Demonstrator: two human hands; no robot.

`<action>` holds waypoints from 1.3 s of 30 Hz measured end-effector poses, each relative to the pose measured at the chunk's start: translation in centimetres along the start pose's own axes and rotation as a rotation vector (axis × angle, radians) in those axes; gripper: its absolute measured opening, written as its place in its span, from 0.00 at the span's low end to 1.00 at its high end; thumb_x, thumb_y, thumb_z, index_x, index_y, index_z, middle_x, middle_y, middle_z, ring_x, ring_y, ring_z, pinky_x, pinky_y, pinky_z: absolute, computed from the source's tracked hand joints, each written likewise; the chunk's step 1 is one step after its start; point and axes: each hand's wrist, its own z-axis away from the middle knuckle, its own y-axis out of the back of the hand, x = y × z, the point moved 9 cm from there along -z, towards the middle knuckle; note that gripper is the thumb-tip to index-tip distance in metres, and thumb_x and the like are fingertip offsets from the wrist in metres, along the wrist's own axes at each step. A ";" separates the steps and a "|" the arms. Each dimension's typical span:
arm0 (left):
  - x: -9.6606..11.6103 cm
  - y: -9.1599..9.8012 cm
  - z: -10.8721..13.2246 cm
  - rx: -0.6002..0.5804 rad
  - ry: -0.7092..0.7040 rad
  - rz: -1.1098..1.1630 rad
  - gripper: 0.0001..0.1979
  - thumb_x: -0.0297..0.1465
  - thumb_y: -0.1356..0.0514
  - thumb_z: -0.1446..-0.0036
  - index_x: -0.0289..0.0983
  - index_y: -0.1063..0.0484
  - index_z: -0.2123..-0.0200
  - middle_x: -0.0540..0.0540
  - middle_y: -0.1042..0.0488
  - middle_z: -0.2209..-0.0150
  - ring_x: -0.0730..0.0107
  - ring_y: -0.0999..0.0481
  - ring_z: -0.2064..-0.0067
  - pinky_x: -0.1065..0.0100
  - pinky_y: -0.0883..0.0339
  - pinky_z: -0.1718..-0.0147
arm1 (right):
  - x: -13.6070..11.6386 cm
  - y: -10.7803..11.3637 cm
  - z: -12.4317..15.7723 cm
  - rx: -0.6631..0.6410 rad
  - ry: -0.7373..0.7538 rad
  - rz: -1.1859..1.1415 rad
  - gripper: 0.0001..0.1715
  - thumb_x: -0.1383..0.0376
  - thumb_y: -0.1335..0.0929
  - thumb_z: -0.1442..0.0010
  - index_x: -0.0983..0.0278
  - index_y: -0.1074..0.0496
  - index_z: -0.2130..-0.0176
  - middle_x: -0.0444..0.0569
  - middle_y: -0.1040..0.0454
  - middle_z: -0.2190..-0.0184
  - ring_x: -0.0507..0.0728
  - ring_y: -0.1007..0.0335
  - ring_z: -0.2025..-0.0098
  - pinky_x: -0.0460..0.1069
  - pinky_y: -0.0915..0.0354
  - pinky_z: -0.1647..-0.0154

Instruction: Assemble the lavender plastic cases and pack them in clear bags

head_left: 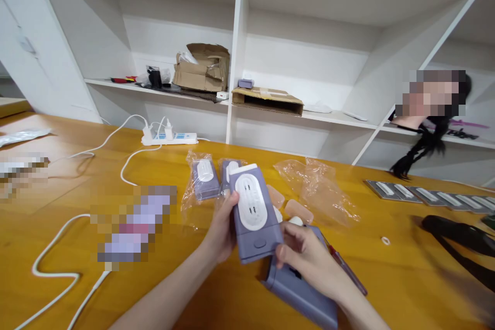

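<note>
- The left hand [222, 227] had its grip closed around a lavender unit [251, 211], holding it upright above the desk [386, 278], with its white oval panel facing up toward the camera.
- The right hand [305, 258] was just below that unit, with its fingers [294, 240] curled over a lavender casing [297, 291]. Its grip looked closed on the casing, whose lower end rested on the desk.
- A red-handled screwdriver [346, 268] lay right beside the casing, just past the right hand.
- Two more lavender units in plastic bags [203, 180] lay on the desk beyond the hands, the nearer one just behind the left hand.
- Beige pads [297, 211] sat next to a crumpled transparent bag [317, 191], to the right of the held unit.
- A small white ring [385, 240] lay alone on the desk, well right of the hands.
- A power strip [169, 138] with two plugged-in chargers sat at the back edge of the desk, and white cables [54, 263] ran across the wood on the left.
- Dark metal strips [425, 196] lined up along the far right of the desk, near a black strap [460, 234].
- Blurred patches [131, 227] hid items on the left of the desk.
- White shelves [332, 118] behind the desk held cardboard boxes [203, 68] and a black braid [419, 149].
</note>
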 end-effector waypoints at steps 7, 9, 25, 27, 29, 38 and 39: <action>-2.5 -1.1 1.1 -0.244 0.254 -0.290 0.22 0.39 0.35 0.55 0.33 0.27 0.57 0.43 0.21 0.66 0.65 0.24 0.66 0.69 0.35 0.66 | 0.5 5.5 0.4 0.278 0.053 -0.099 0.21 0.48 0.40 0.39 0.54 0.32 0.52 0.47 0.26 0.62 0.53 0.29 0.69 0.47 0.38 0.72; -2.9 -1.4 1.5 -0.316 0.246 -0.409 0.22 0.37 0.34 0.57 0.34 0.26 0.57 0.45 0.22 0.67 0.67 0.25 0.67 0.71 0.36 0.67 | 0.4 5.5 0.4 0.229 0.053 -0.044 0.20 0.49 0.38 0.41 0.54 0.29 0.54 0.48 0.25 0.58 0.57 0.28 0.62 0.49 0.34 0.68; -0.5 -3.9 2.7 -0.482 -0.050 -1.045 0.22 0.40 0.51 0.38 0.43 0.35 0.44 0.47 0.33 0.42 0.61 0.37 0.43 0.61 0.51 0.42 | 0.1 3.2 1.9 0.157 -0.018 0.537 0.23 0.51 0.44 0.35 0.49 0.42 0.42 0.46 0.34 0.45 0.61 0.40 0.43 0.61 0.45 0.42; -0.5 -4.2 2.8 -0.489 -0.061 -1.056 0.21 0.34 0.52 0.39 0.43 0.35 0.44 0.49 0.33 0.42 0.61 0.36 0.43 0.61 0.51 0.42 | -0.2 2.6 1.8 0.123 -0.037 0.544 0.22 0.51 0.43 0.36 0.51 0.40 0.44 0.46 0.31 0.48 0.60 0.38 0.44 0.58 0.43 0.44; -0.5 -4.6 2.9 -0.504 -0.074 -1.050 0.22 0.28 0.52 0.41 0.44 0.34 0.44 0.51 0.32 0.43 0.62 0.35 0.44 0.61 0.51 0.42 | -0.9 1.9 1.5 0.115 -0.024 0.528 0.18 0.52 0.42 0.35 0.53 0.35 0.50 0.46 0.28 0.53 0.59 0.36 0.47 0.55 0.40 0.47; -0.2 -5.3 3.3 -0.496 -0.126 -0.910 0.17 0.36 0.48 0.40 0.43 0.28 0.50 0.48 0.26 0.51 0.59 0.31 0.48 0.63 0.44 0.48 | -1.3 1.0 0.4 0.088 0.036 0.394 0.14 0.54 0.39 0.37 0.60 0.34 0.67 0.44 0.31 0.71 0.55 0.36 0.67 0.49 0.40 0.65; -0.2 -5.1 3.2 -0.472 -0.125 -0.908 0.16 0.36 0.47 0.41 0.41 0.27 0.52 0.47 0.25 0.53 0.59 0.29 0.51 0.64 0.42 0.51 | -1.2 1.0 0.3 0.080 0.029 0.318 0.15 0.53 0.39 0.38 0.60 0.34 0.67 0.43 0.33 0.73 0.53 0.38 0.70 0.48 0.41 0.68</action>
